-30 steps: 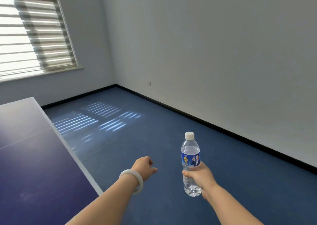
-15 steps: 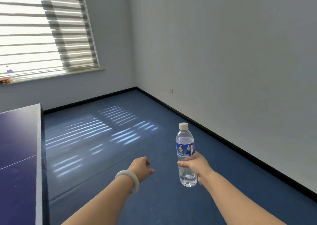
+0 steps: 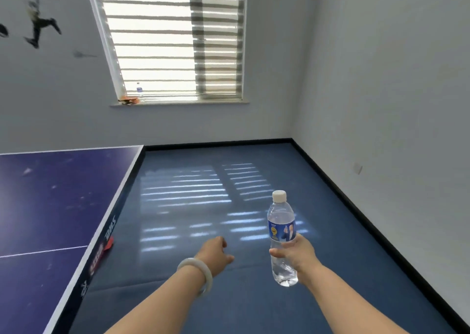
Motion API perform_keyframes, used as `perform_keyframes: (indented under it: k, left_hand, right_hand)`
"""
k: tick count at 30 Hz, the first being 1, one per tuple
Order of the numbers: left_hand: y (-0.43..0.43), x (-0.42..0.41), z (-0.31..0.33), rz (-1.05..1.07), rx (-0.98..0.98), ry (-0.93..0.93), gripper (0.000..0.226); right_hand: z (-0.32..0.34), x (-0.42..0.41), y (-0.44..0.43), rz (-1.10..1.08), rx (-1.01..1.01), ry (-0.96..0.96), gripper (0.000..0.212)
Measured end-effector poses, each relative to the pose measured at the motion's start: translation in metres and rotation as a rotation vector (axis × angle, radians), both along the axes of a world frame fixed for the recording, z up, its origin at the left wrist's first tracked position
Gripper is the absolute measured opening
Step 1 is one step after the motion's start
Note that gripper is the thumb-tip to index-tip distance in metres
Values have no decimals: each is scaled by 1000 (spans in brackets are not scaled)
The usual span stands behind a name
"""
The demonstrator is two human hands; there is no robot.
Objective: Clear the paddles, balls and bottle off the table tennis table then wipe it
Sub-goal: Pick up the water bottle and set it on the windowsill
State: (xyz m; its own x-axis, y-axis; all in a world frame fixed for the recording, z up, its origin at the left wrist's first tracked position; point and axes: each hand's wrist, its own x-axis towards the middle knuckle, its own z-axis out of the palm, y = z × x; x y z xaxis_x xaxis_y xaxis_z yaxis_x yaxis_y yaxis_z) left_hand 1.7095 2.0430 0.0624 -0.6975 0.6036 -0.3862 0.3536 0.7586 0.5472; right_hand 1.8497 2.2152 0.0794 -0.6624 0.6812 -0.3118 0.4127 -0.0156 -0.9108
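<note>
My right hand (image 3: 296, 254) grips a clear water bottle (image 3: 281, 229) with a blue label and white cap, upright over the blue floor. My left hand (image 3: 216, 254), with a white bangle on the wrist, hangs free beside it with fingers loosely curled and nothing in it. The blue table tennis table (image 3: 50, 206) fills the left; the part I see is bare apart from pale smudges. On the windowsill (image 3: 178, 102) far ahead lie red paddles (image 3: 129, 100) and a second bottle (image 3: 139, 90).
Blue floor (image 3: 203, 193) with sunlit stripes stretches from the table's edge to the black skirting. Grey walls close the room ahead and on the right. A window with striped blinds (image 3: 173, 41) sits above the sill.
The view has swung left: the window and sill are now ahead and more of the table shows. Both hands keep their pose, the bottle still upright in the right one.
</note>
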Motion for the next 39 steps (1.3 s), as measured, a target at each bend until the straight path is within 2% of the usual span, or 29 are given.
perform_keyframes:
  k: [6, 17, 26, 34, 39]
  left_hand:
    - [68, -180, -6, 108, -10, 28, 45]
    - [183, -463, 17, 191, 11, 21, 42]
    - [272, -722, 20, 330, 5, 43, 40]
    - [272, -915, 6, 466, -57, -26, 33]
    - [271, -1073, -10, 519, -70, -4, 36]
  right_hand:
    - [-11, -195, 79, 55, -17, 34, 27]
    - [9, -497, 212, 137, -70, 32, 35]
    - [23, -788, 355, 284, -72, 44, 37]
    - [17, -1033, 364, 445, -125, -25, 37]
    - [-3, -1187, 354, 489, -136, -39, 38]
